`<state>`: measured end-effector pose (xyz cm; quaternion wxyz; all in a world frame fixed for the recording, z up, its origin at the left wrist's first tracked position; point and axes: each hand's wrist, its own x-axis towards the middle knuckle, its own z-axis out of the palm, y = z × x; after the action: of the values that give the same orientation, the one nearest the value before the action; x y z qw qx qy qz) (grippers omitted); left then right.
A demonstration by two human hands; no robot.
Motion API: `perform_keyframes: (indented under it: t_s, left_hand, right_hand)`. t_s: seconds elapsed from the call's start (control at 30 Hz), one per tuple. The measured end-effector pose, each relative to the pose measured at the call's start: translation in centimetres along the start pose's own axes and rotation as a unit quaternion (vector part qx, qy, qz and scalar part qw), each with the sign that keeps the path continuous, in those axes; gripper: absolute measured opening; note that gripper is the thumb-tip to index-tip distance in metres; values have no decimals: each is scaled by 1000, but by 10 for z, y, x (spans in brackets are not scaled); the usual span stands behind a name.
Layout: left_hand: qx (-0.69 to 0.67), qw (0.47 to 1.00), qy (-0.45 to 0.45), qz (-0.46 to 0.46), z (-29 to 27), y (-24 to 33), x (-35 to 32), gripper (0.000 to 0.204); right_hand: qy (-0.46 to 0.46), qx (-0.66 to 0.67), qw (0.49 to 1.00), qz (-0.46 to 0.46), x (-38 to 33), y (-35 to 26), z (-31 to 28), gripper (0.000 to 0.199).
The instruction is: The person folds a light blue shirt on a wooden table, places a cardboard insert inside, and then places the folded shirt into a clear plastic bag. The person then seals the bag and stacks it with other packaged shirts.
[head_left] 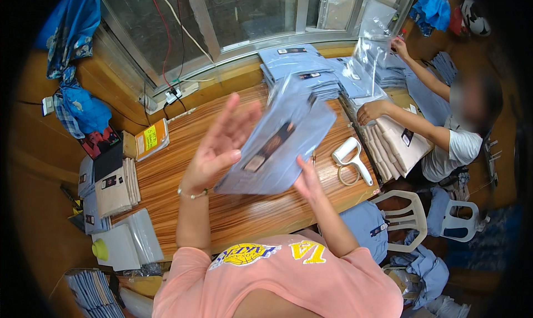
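A folded light-blue garment in a clear plastic bag (308,132), with a dark label on its front, is held up tilted over the table. My right hand (308,182) grips its lower right edge, thumb on the front. My left hand (215,148) is at its left side with fingers spread; the thumb reaches the bag's edge. The left fingers are slightly blurred by motion. Beneath lies the brown wood-grain table (166,190). To the right of the bag lies a white plastic handled tool (347,150) with a tan ring (348,175) beside it.
Blue bagged garments (291,59) are stacked at the back by the window. A co-worker (461,146) at right handles a clear bag (372,51) beside folded beige garments (388,151). Beige packs (114,187) and an orange notebook (152,139) lie left. A white chair (408,218) stands right.
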<state>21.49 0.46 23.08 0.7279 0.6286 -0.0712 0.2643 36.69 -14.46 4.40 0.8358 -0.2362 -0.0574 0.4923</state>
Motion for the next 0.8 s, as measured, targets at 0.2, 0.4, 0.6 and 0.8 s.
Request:
perform_keyframes:
  t_s: [0.2, 0.4, 0.6, 0.8]
  left_hand:
    - [321, 926, 95, 175, 24, -6, 6, 80]
    - [347, 891, 182, -229, 21, -78, -100, 60]
    - [454, 808, 227, -299, 30, -78, -189, 41]
    - [528, 760, 113, -361, -4, -74, -212, 50]
  right_hand:
    - [-70, 21, 974, -214, 120, -103, 71, 51]
    - [72, 3, 939, -337, 287, -130, 62, 45]
    - [204, -57, 969, -123, 361, -122, -5, 43]
    - [76, -201, 977, -9, 293, -131, 1, 49]
